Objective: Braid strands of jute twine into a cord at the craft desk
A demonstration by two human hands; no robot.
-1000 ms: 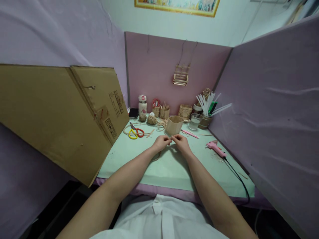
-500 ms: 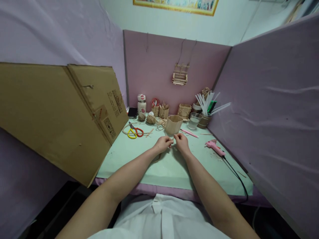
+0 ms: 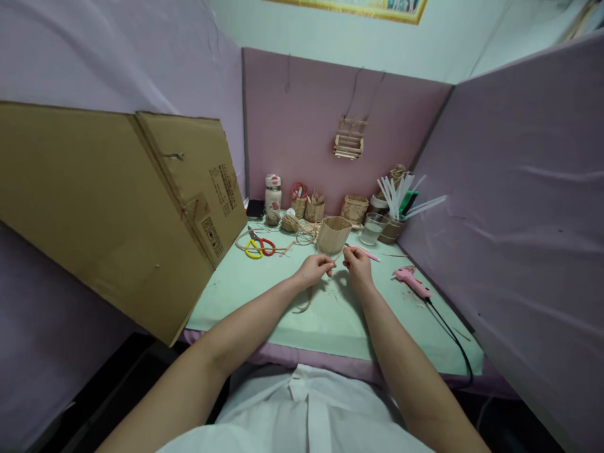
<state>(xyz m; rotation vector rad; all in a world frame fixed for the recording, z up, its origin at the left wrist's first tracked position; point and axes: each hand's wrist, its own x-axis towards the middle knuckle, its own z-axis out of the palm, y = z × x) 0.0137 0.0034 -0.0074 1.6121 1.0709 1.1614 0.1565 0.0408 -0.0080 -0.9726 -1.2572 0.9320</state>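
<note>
My left hand (image 3: 319, 269) is closed in a pinch on a thin tan cord, whose loose tail (image 3: 306, 304) curls down onto the table below the wrist. Facing it, my right hand (image 3: 357, 265) pinches the same strand, and a short stretch shows between the fingertips. Just beyond both hands stands an open round container (image 3: 334, 235) with pale wooden sides and a scalloped rim. A pink pen-like tool (image 3: 367, 253) lies behind my right hand.
Red-and-yellow scissors (image 3: 259, 246) and twine balls (image 3: 289, 223) lie to the left. A clear cup of water (image 3: 372, 230) stands at the back right. On the right is a pink glue gun (image 3: 412, 281) with a black cable. A large cardboard sheet (image 3: 117, 207) leans at left.
My hands have drawn slightly apart, so more of the cord shows between them. The view has shifted a little, moving the scene rightward.
</note>
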